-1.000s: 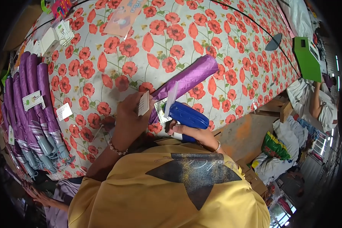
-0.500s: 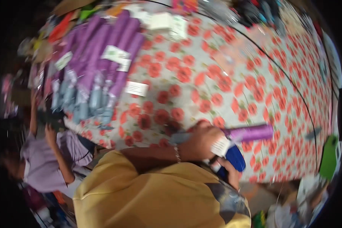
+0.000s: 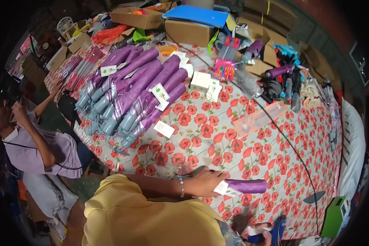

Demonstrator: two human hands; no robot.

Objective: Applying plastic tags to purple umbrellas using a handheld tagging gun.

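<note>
My left hand (image 3: pixel 207 183), with a bracelet at the wrist, lies closed over the middle of a folded purple umbrella (image 3: pixel 248 186) near the table's front edge. The umbrella's purple end points right, and most of its handle is hidden behind the hand. A white tag (image 3: pixel 221 187) hangs from it beside my fingers. At the lower right, apart from the umbrella, my right hand (image 3: pixel 265 235) is closed around a dark blue object (image 3: pixel 278 228), blurred and partly cut off. Left of centre lies a pile of similar purple umbrellas (image 3: pixel 141 84) with grey handles and white tags.
A flowered cloth (image 3: pixel 209 153) covers the table. A loose white card (image 3: pixel 164 128) and a white card stack (image 3: pixel 201 81) lie beyond my left hand. A black cable (image 3: pixel 291 141) crosses the right side. A green box (image 3: pixel 333 216) stands at right; another person (image 3: pixel 49 149) is at left.
My right hand and the blue object have moved away from the umbrella, down and to the right. My left hand stays on the umbrella. The view has shifted, showing more of the table's far side.
</note>
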